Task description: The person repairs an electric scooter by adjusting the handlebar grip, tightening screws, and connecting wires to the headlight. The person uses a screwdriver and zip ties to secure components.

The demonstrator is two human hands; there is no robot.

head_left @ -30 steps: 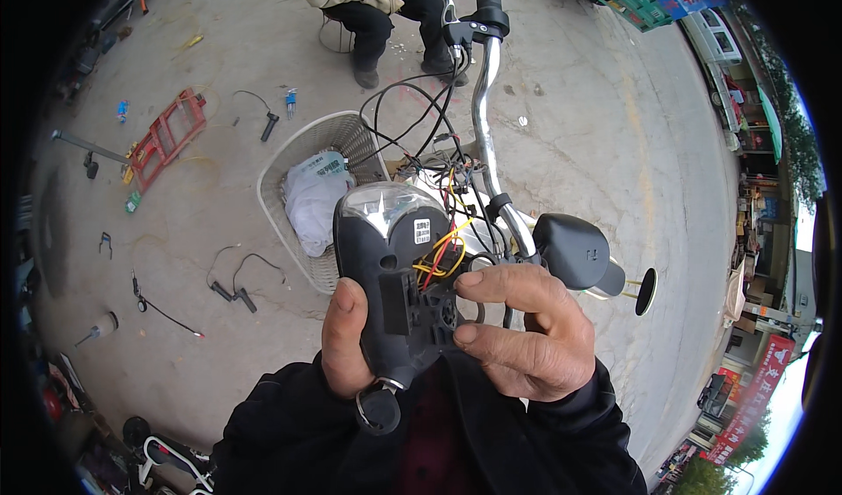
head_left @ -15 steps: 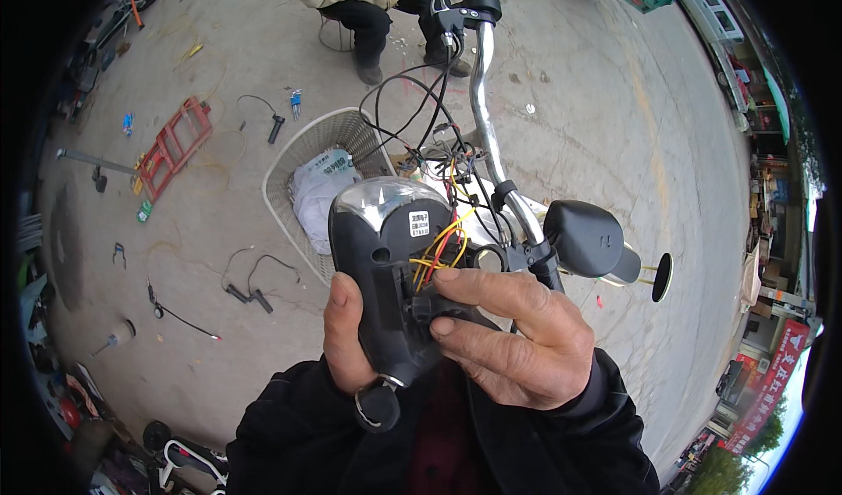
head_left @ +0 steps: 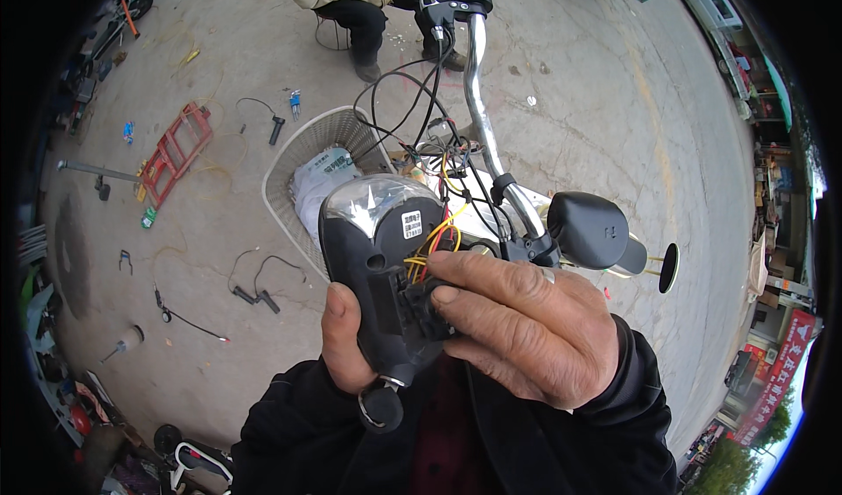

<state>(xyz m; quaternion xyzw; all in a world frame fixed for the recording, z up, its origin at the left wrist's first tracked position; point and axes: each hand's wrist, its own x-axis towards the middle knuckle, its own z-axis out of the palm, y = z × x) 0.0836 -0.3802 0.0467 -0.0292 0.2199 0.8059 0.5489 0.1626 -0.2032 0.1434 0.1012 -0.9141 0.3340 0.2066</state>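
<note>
A black e-bike headlight unit [head_left: 360,271] with a clear lens at its far end rests in my left hand [head_left: 344,337]. That hand's thumb presses along the unit's left side, while its other fingers are hidden beneath. A key with a black head [head_left: 381,407] sticks out of the near end. My right hand [head_left: 535,328] closes its fingertips on a small black plastic bracket [head_left: 423,306] on the unit's upward side. Yellow and red wires [head_left: 436,248] come out beside those fingertips. They run up toward a tangle of wires [head_left: 447,149] at the handlebar.
A chrome handlebar [head_left: 476,92] with a brake lever and black cables stands ahead. Left of it is a pale basket [head_left: 289,149] holding a white bag [head_left: 323,184]. A seated person [head_left: 351,21] is beyond. A red frame [head_left: 175,153] and loose cables lie on the ground.
The headlight unit has shifted slightly left in my left hand. My right hand has turned a little, its fingers now lying further over the bracket and its back more in view.
</note>
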